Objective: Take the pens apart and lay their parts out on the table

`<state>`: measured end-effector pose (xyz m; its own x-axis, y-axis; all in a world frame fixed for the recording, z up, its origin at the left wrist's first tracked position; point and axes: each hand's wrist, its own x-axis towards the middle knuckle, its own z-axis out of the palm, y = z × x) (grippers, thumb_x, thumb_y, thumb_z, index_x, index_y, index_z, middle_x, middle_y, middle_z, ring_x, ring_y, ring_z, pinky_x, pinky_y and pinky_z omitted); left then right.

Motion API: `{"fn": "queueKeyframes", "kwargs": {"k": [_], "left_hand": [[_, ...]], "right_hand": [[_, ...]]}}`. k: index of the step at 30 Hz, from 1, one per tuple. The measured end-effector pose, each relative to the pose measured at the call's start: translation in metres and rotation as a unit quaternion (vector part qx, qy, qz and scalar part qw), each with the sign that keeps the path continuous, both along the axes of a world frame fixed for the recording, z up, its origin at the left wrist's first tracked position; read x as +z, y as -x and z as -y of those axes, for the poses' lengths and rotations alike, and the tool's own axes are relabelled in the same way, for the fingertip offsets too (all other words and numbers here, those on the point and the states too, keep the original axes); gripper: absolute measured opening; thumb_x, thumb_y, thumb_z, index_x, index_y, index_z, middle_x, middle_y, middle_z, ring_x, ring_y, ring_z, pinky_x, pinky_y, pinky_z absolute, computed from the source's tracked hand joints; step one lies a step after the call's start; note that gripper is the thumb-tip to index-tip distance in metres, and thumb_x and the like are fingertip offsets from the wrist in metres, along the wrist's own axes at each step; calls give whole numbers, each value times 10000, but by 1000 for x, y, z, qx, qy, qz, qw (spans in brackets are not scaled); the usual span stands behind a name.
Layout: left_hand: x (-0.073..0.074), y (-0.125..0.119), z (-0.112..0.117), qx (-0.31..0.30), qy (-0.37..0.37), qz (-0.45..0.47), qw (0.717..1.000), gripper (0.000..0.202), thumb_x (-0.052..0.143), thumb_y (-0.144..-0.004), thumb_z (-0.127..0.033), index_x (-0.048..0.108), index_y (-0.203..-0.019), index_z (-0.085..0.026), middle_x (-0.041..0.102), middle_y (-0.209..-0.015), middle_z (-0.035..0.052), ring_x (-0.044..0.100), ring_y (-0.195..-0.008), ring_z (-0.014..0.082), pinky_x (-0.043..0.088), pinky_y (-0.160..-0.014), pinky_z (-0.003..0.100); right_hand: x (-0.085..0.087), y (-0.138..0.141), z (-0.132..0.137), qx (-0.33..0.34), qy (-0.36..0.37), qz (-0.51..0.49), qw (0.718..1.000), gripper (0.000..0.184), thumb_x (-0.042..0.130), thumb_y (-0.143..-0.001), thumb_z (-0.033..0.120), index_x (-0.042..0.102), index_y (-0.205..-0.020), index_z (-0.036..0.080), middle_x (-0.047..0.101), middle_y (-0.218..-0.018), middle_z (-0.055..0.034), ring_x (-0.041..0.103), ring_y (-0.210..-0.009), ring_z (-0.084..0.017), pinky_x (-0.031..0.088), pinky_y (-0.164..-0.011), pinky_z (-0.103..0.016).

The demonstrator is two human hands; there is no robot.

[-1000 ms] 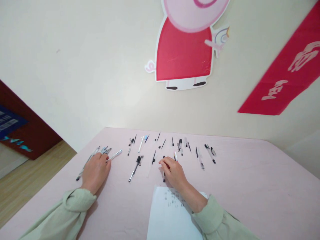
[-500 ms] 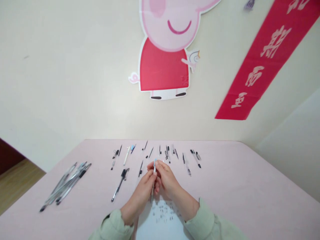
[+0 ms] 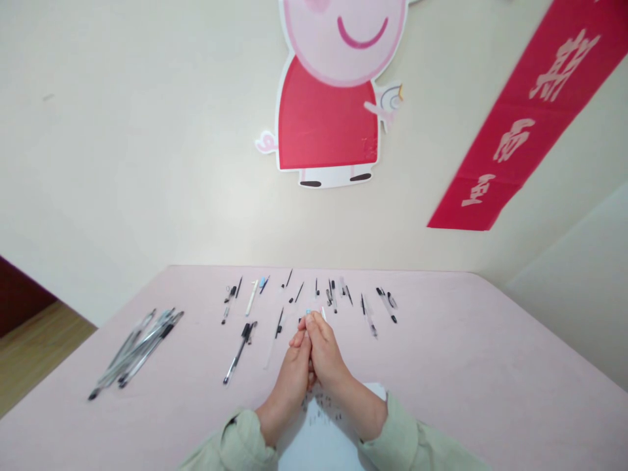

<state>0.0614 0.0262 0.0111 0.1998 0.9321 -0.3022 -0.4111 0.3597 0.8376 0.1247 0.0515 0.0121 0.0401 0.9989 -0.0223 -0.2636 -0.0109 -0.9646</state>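
Both hands are pressed together over the middle of the table, with fingers closed. Between my left hand (image 3: pixel 290 376) and my right hand (image 3: pixel 330 358) is a slim pen (image 3: pixel 308 313), and only its light blue end shows at the fingertips. The rest of it is hidden by my palms and fingers. Beneath my wrists lies a white sheet of paper (image 3: pixel 318 448) with small dark handwriting. Just beyond my right fingertips, the end of a white stick-like piece (image 3: pixel 323 313) is visible.
A bundle of pens (image 3: pixel 137 350) lies at the left. A black-capped clear pen (image 3: pixel 236 356) rests left of my hands. Pen parts, refills and caps are spread along the back, including a white pen barrel (image 3: pixel 252 298) and a capped pen (image 3: pixel 386 305). Behind stands the wall (image 3: pixel 147 163).
My hands have closed more tightly together, so the pen seen between them before is now mostly covered. The camera view has shifted slightly; the pens on the table lie as before.
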Motion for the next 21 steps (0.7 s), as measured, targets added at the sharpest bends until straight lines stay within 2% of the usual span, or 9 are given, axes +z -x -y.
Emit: {"fn": "queueKeyframes", "kwargs": {"k": [3, 5, 8, 10, 13, 15, 18, 21], "left_hand": [[0, 0, 1, -6, -9, -7, 1000, 456, 588, -758, -649, 492, -791, -204, 289, -436, -130, 192, -347, 38, 121, -369, 181], [0, 1, 1, -28, -12, 11, 999, 444, 541, -787, -641, 491, -753, -201, 275, -426, -128, 160, -345, 38, 116, -357, 176], [1, 4, 2, -52, -9, 34, 998, 375, 483, -848, -562, 523, -792, -193, 306, -443, -118, 149, -350, 39, 120, -350, 167], [2, 6, 1, -52, -16, 49, 997, 335, 463, -869, -514, 534, -814, -192, 326, -460, -113, 151, -356, 38, 126, -352, 162], [3, 10, -2, -39, -23, 59, 997, 308, 459, -873, -483, 542, -819, -192, 348, -471, -106, 153, -356, 37, 118, -349, 158], [4, 13, -5, -30, -24, 54, 998, 296, 473, -866, -471, 548, -811, -189, 363, -475, -102, 165, -352, 34, 112, -345, 155], [7, 17, -9, -14, -35, 43, 998, 291, 497, -861, -456, 566, -807, -178, 401, -495, -91, 210, -349, 27, 131, -344, 147], [12, 19, -11, 35, -28, 25, 999, 264, 533, -857, -416, 593, -834, -160, 498, -561, -59, 339, -375, 27, 237, -358, 136]], "right_hand": [[7, -7, -6, 6, 24, -54, 998, 373, 552, -815, 570, 563, -761, 202, 597, -619, 10, 558, -567, -138, 440, -562, -253], [11, -15, -13, -21, 33, -93, 995, 366, 565, -808, 562, 606, -802, 199, 622, -693, -14, 582, -642, -143, 452, -597, -252], [14, -27, -21, -62, 40, -76, 994, 329, 633, -774, 504, 682, -839, 185, 626, -798, -42, 581, -735, -146, 459, -661, -254], [13, -29, -22, -46, 49, -48, 997, 319, 662, -759, 472, 709, -852, 170, 610, -791, -38, 552, -687, -131, 440, -635, -250], [11, -27, -20, 13, 41, -17, 999, 320, 660, -773, 450, 715, -884, 155, 560, -672, 4, 485, -568, -99, 395, -578, -241], [11, -25, -19, 26, 27, -11, 999, 341, 670, -765, 442, 699, -945, 153, 542, -622, 27, 475, -541, -95, 394, -582, -243], [14, -24, -18, 17, 22, -24, 999, 392, 685, -743, 437, 641, -1023, 167, 602, -660, 10, 562, -614, -130, 442, -642, -269], [19, -25, -18, 21, 14, -13, 1000, 319, 660, -759, 428, 589, -960, 191, 656, -712, -18, 616, -659, -161, 475, -660, -298]]}}
